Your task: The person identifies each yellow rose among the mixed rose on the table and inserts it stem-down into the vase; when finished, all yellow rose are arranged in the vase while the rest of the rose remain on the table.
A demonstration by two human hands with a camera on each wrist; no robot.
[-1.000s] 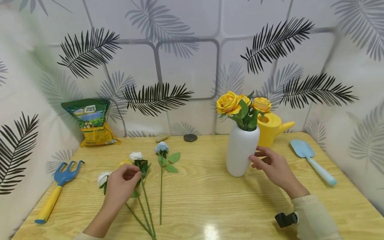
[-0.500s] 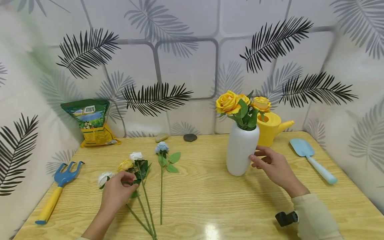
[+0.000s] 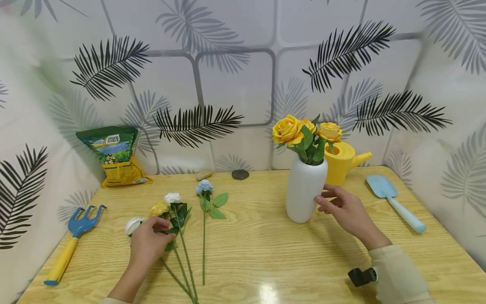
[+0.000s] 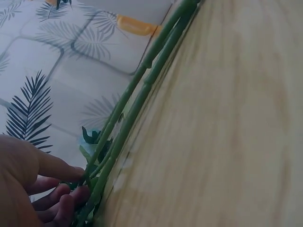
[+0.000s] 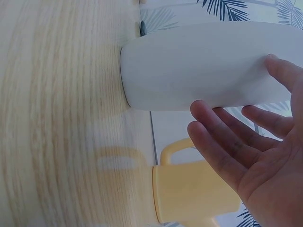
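Note:
In the head view my left hand is over the artificial roses at the left, thumb and fingers pinching among the stems just below the blooms. A yellow rose and two white roses, one near and one farther, lie there with crossing stems. Which stem is between the fingertips cannot be told. My right hand rests its thumb and loosely spread fingers against the side of a white vase. Several yellow roses stand in the vase.
A blue rose lies right of the bunch. Behind the vase is a yellow watering can; a light blue trowel lies to the right. A hand fork, a green-yellow bag and two stones are also on the table.
My left hand has come down slightly towards me along the stems, showing the yellow rose's bloom, and then stays there. The right hand keeps its place at the vase.

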